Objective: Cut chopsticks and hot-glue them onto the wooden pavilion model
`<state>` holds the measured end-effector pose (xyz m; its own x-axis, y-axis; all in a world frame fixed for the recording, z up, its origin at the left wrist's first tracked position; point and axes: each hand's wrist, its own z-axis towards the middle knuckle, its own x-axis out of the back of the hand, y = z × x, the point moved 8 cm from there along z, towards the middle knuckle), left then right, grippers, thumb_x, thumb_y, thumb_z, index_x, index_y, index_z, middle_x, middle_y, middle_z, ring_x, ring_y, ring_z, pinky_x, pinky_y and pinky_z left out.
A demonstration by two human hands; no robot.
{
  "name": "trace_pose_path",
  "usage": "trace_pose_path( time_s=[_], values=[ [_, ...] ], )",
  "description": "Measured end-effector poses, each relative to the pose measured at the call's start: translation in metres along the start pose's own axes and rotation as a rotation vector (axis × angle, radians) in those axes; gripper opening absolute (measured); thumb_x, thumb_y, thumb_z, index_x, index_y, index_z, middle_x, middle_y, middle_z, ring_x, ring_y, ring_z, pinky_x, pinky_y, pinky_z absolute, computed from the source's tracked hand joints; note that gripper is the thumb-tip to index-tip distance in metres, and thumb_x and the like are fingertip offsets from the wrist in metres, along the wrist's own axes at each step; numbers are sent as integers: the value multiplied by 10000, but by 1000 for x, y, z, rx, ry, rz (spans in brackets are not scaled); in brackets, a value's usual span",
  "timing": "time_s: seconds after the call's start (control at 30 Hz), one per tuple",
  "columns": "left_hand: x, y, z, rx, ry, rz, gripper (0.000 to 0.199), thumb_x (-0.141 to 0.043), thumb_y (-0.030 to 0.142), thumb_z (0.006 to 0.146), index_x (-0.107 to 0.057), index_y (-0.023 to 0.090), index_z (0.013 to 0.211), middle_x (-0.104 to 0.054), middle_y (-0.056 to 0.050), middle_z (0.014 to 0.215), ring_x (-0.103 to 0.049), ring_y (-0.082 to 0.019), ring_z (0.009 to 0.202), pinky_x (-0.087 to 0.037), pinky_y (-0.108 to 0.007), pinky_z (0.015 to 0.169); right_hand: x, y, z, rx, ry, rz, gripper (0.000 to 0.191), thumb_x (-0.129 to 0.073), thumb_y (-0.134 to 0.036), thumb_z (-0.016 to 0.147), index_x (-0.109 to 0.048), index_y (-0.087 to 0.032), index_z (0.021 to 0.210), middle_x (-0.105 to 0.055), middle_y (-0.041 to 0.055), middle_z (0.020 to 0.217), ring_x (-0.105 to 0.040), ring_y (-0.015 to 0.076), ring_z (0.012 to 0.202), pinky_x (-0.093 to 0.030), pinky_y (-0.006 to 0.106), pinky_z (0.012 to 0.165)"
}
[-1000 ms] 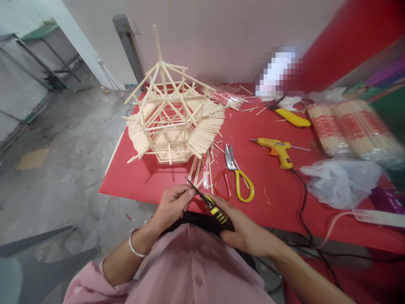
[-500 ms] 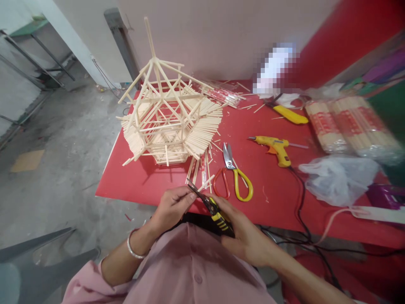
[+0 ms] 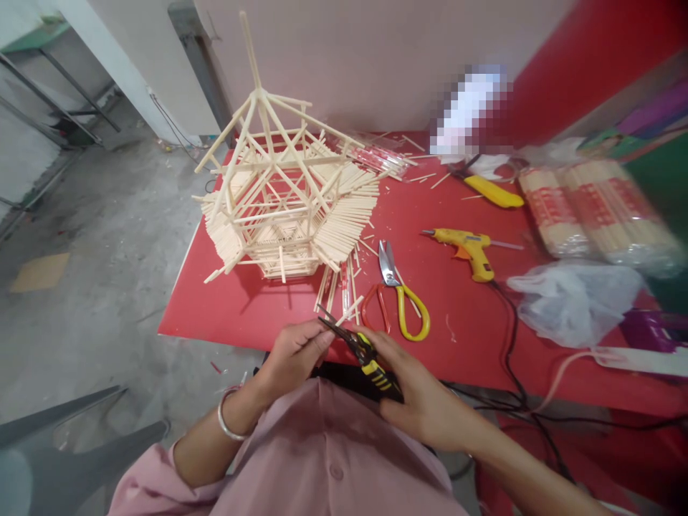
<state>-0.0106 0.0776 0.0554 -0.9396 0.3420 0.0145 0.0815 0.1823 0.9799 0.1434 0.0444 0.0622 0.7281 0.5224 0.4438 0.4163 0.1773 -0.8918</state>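
My right hand point(image 3: 411, 383) is wrapped round black-and-yellow pliers point(image 3: 370, 358), whose narrow jaws point up-left and look slightly parted. Between the pinched fingers of my left hand point(image 3: 295, 352) is a thin wooden stick point(image 3: 349, 311), which passes by the jaws; its lower end is hidden by the fingers. Beyond both hands a frame model of wooden sticks point(image 3: 279, 215) stands on the red table point(image 3: 215, 315), with a tall spire and fanned stick panels. Loose sticks point(image 3: 329, 288) lie at its foot. Scissors point(image 3: 395, 287) with red and yellow handles rest just right of them.
A yellow glue gun point(image 3: 467, 247) with a black cord lies right of the scissors. Behind it is a yellow-handled tool point(image 3: 493, 192). Wrapped stick bundles point(image 3: 602, 204) and a clear plastic bag point(image 3: 577, 301) occupy the right side. The table's front edge runs beside my hands.
The pliers' jaws look a little further apart, and my right hand has shifted slightly right. The view has moved slightly; the model stands as before.
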Motion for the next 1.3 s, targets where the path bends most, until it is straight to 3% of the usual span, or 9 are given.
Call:
trace_pose_path(
  time_s=[0.13,0.37,0.53,0.63,0.73,0.83,0.97,1.1,1.3],
  values=[
    [3,8,1,-104,38,97,369,-501,352,945,-513,155,634,-434,41,525,-377,-61,484,-307,-184,472,1,-2,4,5,46,15,810,-502,-85,630,-393,-220,1422,-527,122,1395,-501,288,1301,-429,481,1073],
    [-2,-15,4,92,-4,-142,429,-550,533,884,-548,159,676,-401,63,470,-310,-50,388,-248,-191,393,-6,18,-2,-87,-31,23,878,-512,-91,633,-333,-209,1484,-429,142,1498,-400,308,1393,-318,552,1138],
    [9,-13,7,59,41,-77,403,-534,513,907,-635,140,793,-404,62,498,-324,-55,416,-279,-184,421,3,15,-4,-179,-81,157,860,-523,-154,651,-347,-176,1492,-396,136,1535,-364,311,1419,-293,514,1159],
    [16,-9,8,-10,54,79,362,-520,461,929,-688,141,900,-529,14,604,-458,-87,534,-388,-186,522,8,13,-3,-254,-46,256,782,-563,-221,646,-464,-156,1419,-523,131,1431,-477,325,1324,-377,454,1107],
    [17,-7,9,-76,39,187,327,-522,418,933,-708,149,930,-643,-44,785,-562,-133,718,-462,-211,668,3,19,-4,-351,-71,391,614,-588,-238,624,-604,-156,1232,-688,89,1065,-635,264,983,-517,362,857],
    [15,-13,9,-56,15,163,338,-526,426,929,-712,144,938,-615,-25,714,-496,-109,601,-424,-196,565,-11,29,-10,-441,-138,634,438,-615,-217,576,-646,-154,1008,-638,25,841,-568,159,730,-462,258,638],
    [13,-11,12,-76,28,110,344,-557,439,908,-726,140,894,-579,-8,634,-484,-107,562,-421,-204,546,-32,40,-20,-557,-212,982,461,-647,-217,496,-641,-152,953,-627,28,839,-555,146,687,-417,245,576],
    [16,-10,25,-120,90,108,334,-559,423,904,-731,139,930,-614,-16,614,-523,-113,527,-446,-219,537,-24,47,-22,-583,-64,1139,537,-659,-198,504,-655,-177,1041,-619,35,891,-551,145,701,-440,277,614],
    [13,-7,67,-247,214,423,301,-544,303,903,-702,155,1112,-733,-117,996,-675,-223,893,-521,-347,841,-6,42,-24,-537,-17,1224,610,-645,-168,512,-660,-188,1121,-603,37,906,-521,129,686,-448,283,618]
  ],
)
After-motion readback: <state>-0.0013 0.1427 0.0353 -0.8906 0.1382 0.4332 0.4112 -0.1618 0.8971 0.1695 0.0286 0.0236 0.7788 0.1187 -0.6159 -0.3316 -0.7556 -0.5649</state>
